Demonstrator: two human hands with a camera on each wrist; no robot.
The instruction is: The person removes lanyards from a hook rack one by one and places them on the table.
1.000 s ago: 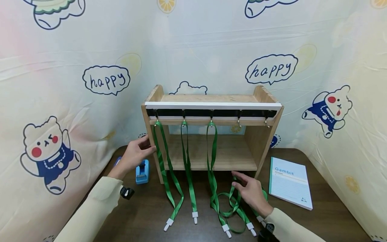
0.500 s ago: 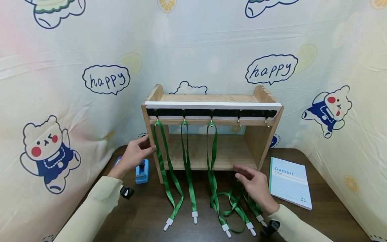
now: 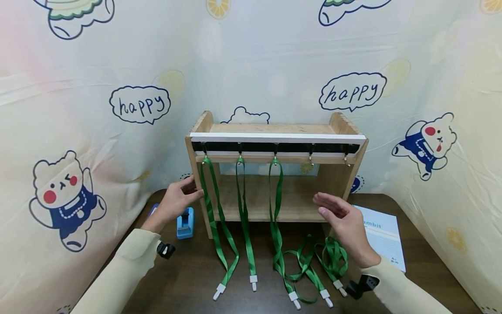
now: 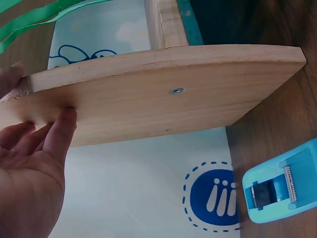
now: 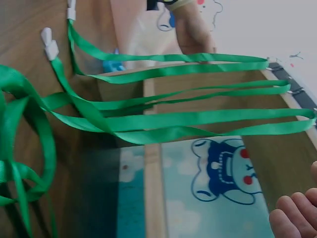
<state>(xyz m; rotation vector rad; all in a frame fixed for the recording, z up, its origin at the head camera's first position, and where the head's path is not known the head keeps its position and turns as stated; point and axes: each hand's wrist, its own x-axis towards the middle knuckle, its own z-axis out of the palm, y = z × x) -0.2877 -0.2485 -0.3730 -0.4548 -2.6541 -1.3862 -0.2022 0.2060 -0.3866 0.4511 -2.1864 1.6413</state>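
Note:
A wooden shelf (image 3: 274, 128) stands at the table's back, with a row of hooks under its top board. Three green lanyards (image 3: 244, 205) hang from the left hooks; the two right hooks (image 3: 310, 155) are bare. My left hand (image 3: 178, 198) rests flat against the shelf's left side panel (image 4: 158, 94), thumb at its front edge. Held in the air, my right hand (image 3: 341, 218) is in front of the shelf's lower right, fingers straight, holding nothing. More green lanyards (image 3: 333, 257) lie tangled on the table below it. The right wrist view shows the hanging lanyards (image 5: 173, 119) and my fingertips (image 5: 297, 213).
A blue tape dispenser (image 3: 184, 222) sits left of the shelf, close to my left hand (image 4: 29, 163), also seen as the dispenser (image 4: 282, 188). A "Gambit" notebook (image 3: 386, 237) lies at the right. Printed cloth walls close in the dark table (image 3: 431, 270) on three sides.
My right hand has lifted off the loose lanyards and risen toward the shelf's lower right, leaving them on the table. The left hand has stayed put.

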